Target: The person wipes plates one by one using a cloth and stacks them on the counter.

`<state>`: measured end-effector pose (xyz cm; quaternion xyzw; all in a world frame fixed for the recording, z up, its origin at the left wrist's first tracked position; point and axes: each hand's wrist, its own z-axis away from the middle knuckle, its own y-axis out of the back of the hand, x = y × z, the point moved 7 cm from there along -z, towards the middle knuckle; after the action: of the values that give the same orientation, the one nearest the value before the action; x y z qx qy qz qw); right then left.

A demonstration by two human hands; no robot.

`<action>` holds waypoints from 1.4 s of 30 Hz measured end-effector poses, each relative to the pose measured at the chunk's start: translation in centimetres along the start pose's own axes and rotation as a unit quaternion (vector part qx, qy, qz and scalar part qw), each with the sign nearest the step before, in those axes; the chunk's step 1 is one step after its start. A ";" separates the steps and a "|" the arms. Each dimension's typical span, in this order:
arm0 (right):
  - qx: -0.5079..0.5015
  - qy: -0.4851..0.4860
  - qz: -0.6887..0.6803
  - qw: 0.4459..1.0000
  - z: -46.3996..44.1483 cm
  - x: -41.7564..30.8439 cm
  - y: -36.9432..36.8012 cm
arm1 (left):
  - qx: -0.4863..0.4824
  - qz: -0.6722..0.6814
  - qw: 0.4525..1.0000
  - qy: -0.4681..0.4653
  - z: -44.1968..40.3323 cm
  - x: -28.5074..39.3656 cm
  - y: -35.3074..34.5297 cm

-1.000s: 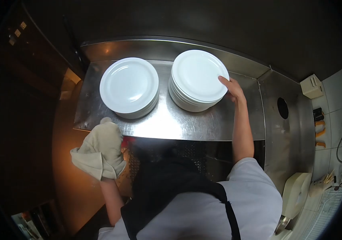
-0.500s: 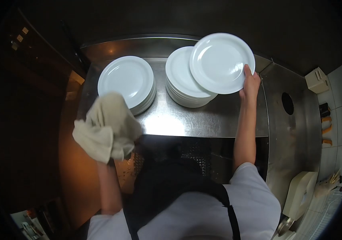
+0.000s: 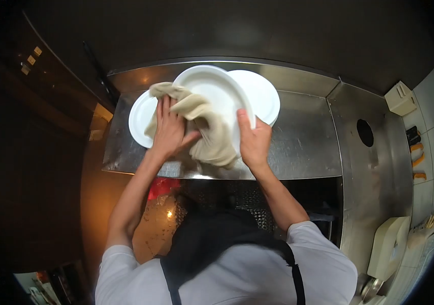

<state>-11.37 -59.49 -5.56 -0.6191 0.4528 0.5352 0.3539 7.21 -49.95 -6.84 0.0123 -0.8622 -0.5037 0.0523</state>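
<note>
My right hand (image 3: 256,142) grips a white plate (image 3: 222,94) by its right rim, thumb on the upper face. The plate is tilted and held over the counter. My left hand (image 3: 169,129) is at a beige cloth (image 3: 211,134) with its fingers extended along it and its thumb apart; some fingertips are hidden in the folds. The cloth covers the plate's lower left part. Behind my left hand, a left stack of white plates (image 3: 141,121) shows only in part. To the right, another stack of white plates (image 3: 265,96) is partly hidden by the held plate.
The stacks stand on a stainless steel counter (image 3: 303,137) with a raised back edge. At the right, another steel surface (image 3: 374,173) has a round dark hole (image 3: 364,132). Orange-handled tools (image 3: 418,155) and a beige box (image 3: 400,97) are by the tiled wall.
My right hand has brought the plate from above the right stack to the left and tilted it. My left hand has raised the cloth to the plate. A red item now shows below the counter.
</note>
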 end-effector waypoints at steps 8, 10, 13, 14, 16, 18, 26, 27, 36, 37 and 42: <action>-0.071 0.141 0.003 0.987 0.8 -2.2 -4.1 | -0.005 0.195 0.980 0.037 -5.4 -2.8 7.1; -0.053 0.158 0.003 0.986 0.5 -3.5 -3.6 | 0.048 0.341 0.936 0.077 -3.9 -5.9 6.6; 0.014 0.112 -0.038 0.993 -0.3 -3.8 -3.0 | 0.122 0.744 0.468 0.460 4.1 -6.9 -3.7; 0.039 0.118 -0.069 0.990 -0.5 -3.7 -3.2 | 0.193 0.783 0.400 0.435 5.6 -4.9 -5.9; 0.061 0.032 -0.136 0.988 -0.1 -0.6 -5.0 | 0.213 0.827 0.312 0.416 8.4 -1.1 -8.9; 0.080 -0.055 -0.253 0.963 0.7 3.1 -6.5 | 0.148 0.840 0.348 0.388 8.9 -0.7 -8.1; -0.078 -0.044 -0.141 0.986 -1.0 2.9 -8.4 | 0.268 0.425 0.776 0.381 14.0 -11.8 -0.1; -0.007 -0.015 -0.164 0.986 0.1 3.5 -9.7 | 0.409 0.485 0.634 0.442 13.3 -7.1 -2.1; -0.179 -0.015 -0.022 0.984 3.8 7.8 -7.5 | 0.136 0.530 0.719 0.430 16.1 -10.4 1.0; -0.148 -0.022 -0.008 0.989 3.8 8.0 -7.3 | 0.171 0.540 0.684 0.460 17.4 -11.1 -0.6; -0.031 -0.032 -0.014 0.999 3.1 10.7 -7.8 | 0.184 0.685 0.411 0.572 20.7 -0.7 -8.1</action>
<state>-4.97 -55.89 -16.95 -0.6184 0.4156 0.5635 0.3568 5.56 -35.90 -24.06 -0.2880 -0.4259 -0.0052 0.8577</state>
